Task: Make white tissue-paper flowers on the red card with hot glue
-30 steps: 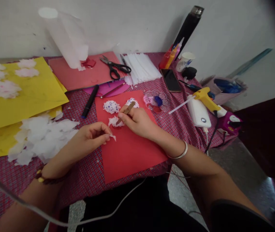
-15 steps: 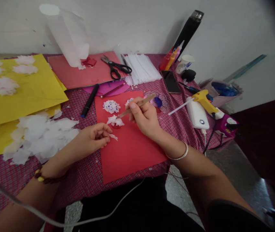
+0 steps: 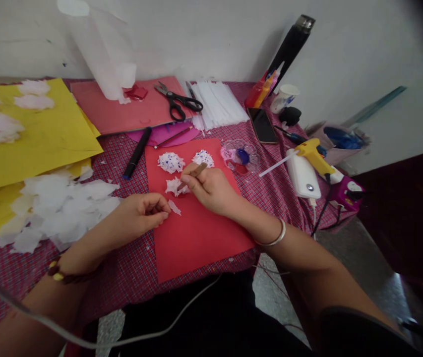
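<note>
Pinched in my right hand (image 3: 211,188) is a wooden craft stick (image 3: 197,170), its lower tip touching a white paper flower (image 3: 173,186) on the red sheet (image 3: 200,238). My left hand (image 3: 151,210) has its fingers curled at the sheet's left edge, beside a small torn scrap of white paper (image 3: 174,207); whether the fingertips pinch this scrap or anything else is hidden. Behind the flower sit two more white paper flowers with blue specks, one speckled flower (image 3: 171,162) on the left and another speckled flower (image 3: 203,158) on the right.
Torn white paper pieces (image 3: 62,208) heap up on the left beside yellow sheets (image 3: 40,144). A black marker (image 3: 137,153), scissors (image 3: 177,101) and white sticks (image 3: 220,106) lie behind. Rightward are a paint palette (image 3: 250,156), phone (image 3: 262,125), power bank (image 3: 302,173) and yellow glue gun (image 3: 315,156).
My right hand has shifted left and slightly down with the craft stick, which stands steeper over the flower. The right speckled flower and the palette are more exposed. My left hand has barely moved.
</note>
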The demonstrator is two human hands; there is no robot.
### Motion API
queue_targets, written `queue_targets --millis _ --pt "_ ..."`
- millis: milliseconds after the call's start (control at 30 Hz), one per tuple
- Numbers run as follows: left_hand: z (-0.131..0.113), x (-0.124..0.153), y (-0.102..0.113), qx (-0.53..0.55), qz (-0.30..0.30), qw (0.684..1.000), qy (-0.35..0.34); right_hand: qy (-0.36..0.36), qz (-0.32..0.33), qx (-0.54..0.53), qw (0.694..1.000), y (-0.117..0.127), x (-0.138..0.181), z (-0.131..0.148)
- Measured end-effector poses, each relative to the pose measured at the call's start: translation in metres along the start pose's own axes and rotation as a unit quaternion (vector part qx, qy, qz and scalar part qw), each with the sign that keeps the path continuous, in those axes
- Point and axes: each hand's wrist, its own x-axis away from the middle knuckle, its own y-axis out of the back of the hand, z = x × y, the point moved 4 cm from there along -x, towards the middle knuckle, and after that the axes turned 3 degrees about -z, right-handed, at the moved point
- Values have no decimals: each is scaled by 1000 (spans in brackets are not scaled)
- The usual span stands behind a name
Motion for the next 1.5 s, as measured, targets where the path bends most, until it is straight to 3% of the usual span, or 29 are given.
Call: queue_targets --millis 200,433,533,633,733,1133,1300,1500 --pt "-2 0 -1 -11 -2 1000 4 -14 15 9 1000 0 -1 4" --pt "2 -1 -2 -2 -13 1000 10 11 -52 -80 995 10 0 2" --pt "2 3 0 -63 -90 994 -24 5 -44 -75 996 9 0 0" --pt "-6 8 -1 -193 -178 961 -91 -11 -34 -55 998 7 0 0" --pt "-13 7 -5 -260 -203 937 -114 -31 -10 -34 999 4 -1 0" --pt "-19 -7 -11 -383 -204 897 -86 -47 6 -3 999 3 -6 1" --pt "-21 -12 -8 -362 -186 908 -100 -16 49 43 998 -2 -10 10" --pt "-28 -14 -6 -342 -161 921 -95 -38 57 52 996 -1 -16 8"
